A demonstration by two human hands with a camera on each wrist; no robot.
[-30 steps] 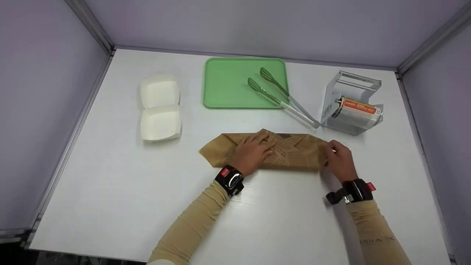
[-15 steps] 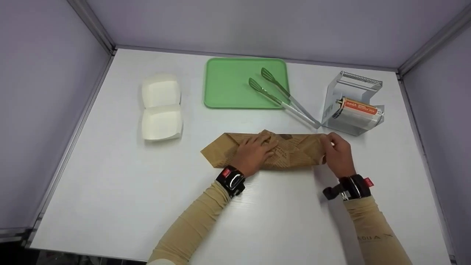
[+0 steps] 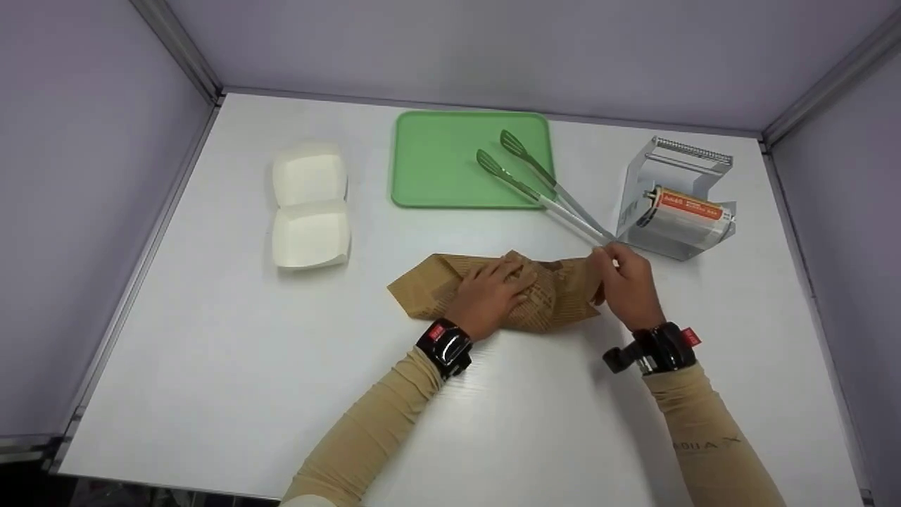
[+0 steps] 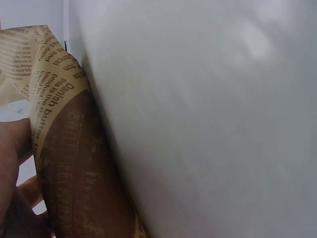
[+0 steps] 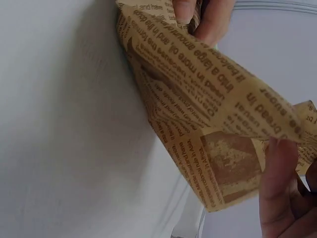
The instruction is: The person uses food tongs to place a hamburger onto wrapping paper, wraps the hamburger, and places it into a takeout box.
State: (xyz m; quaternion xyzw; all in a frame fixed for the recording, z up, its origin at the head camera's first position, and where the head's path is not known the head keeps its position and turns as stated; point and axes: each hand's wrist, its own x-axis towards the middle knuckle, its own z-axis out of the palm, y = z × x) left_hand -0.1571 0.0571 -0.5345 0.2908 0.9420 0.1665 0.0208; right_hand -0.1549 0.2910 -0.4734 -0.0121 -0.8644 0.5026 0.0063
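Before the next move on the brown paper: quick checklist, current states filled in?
1. Left hand steadying the brown paper: ok, rests on top of it.
2. Right hand has the paper's right end: ok, pinched between thumb and fingers.
3. Paper's left end folded in: not ok, it sticks out beyond the left hand.
4. White box open: ok, both halves laid out.
5. Right hand clear of the tongs: cannot tell, handle end meets the fingers in the head view.
6. Contents under paper: cannot tell, hidden.
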